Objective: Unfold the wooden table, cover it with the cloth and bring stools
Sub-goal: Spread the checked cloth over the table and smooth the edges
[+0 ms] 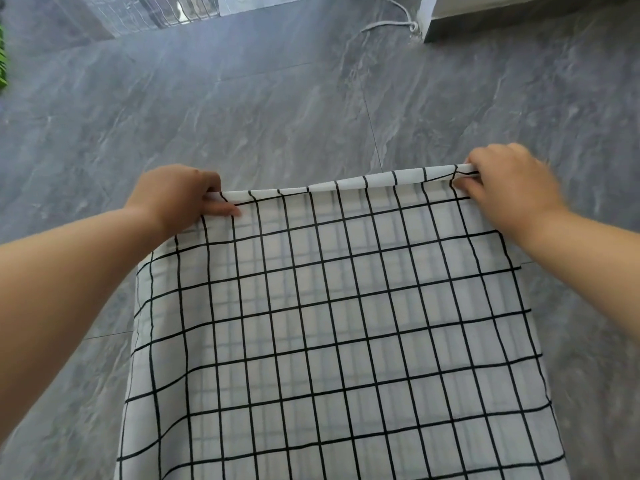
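As both my arms reach forward, the cloth [329, 323] is stretched between my two hands, white with a grid of thin black lines. My left hand [180, 195] grips its far edge at the left end: the fingers are curled over and behind the hem, and the thumb lies flat on the upper face, pointing toward my other hand. My right hand [509, 188] pinches the same far edge at the right end, fingers folded round a small roll of fabric, where the grid lines pucker just beside the fingertips. Between the hands the far edge runs nearly straight, a little higher on the right-hand side.

From that edge the cloth spreads back toward me and widens, passing under both forearms and out of view near my body. A second, paler grid shows through the fabric — whether this is another layer of the cloth I cannot tell, nor can I tell what, if anything, lies beneath it. The side edges fall away below each wrist.

Beyond my hands lies a floor [277, 98] of large grey marbled tiles. Far ahead of my right hand a pale cord [391, 24] trails across the tiles to the corner of a white plinth [519, 19]. Far ahead of my left hand stands a wire mesh panel [166, 8], and green leaves [2, 60] show well out to the left.
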